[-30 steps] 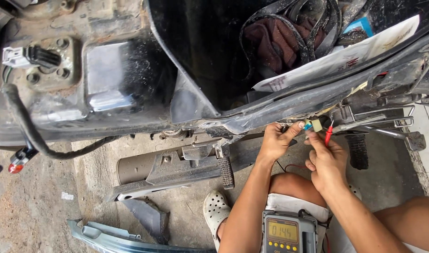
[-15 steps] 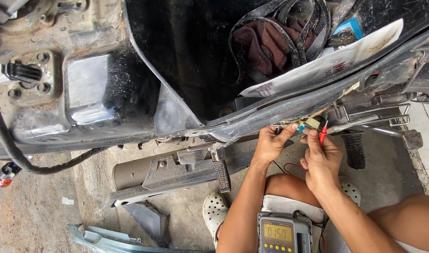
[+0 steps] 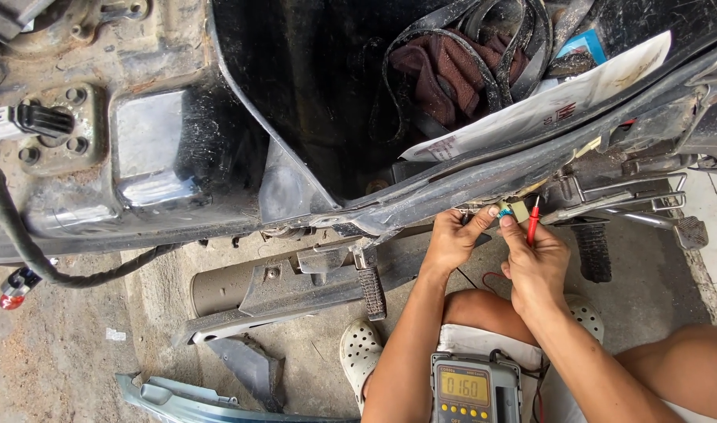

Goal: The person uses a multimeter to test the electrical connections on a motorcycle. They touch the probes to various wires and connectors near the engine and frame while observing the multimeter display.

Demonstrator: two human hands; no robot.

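Note:
My left hand [image 3: 452, 239] pinches a small pale wire connector [image 3: 517, 210] with a blue-green piece, just under the scooter's black frame rail [image 3: 484, 176]. Beside it my right hand [image 3: 537, 262] grips a red multimeter probe [image 3: 533, 222], tip pointing up at the connector, and its fingers touch the connector too. A grey and yellow multimeter [image 3: 474, 388] rests on my lap with its display lit. A red lead runs down from the probe toward it.
The open under-seat bucket [image 3: 327, 102] holds a dark red rag [image 3: 452, 66], black straps and papers. A folded footpeg [image 3: 372, 291] and exhaust pipe [image 3: 225, 290] lie below. A loose grey panel [image 3: 186, 395] sits on the concrete floor beside my white clog [image 3: 360, 352].
The view has drifted slightly. Both hands stay at the connector, with the right hand's probe held at nearly the same spot.

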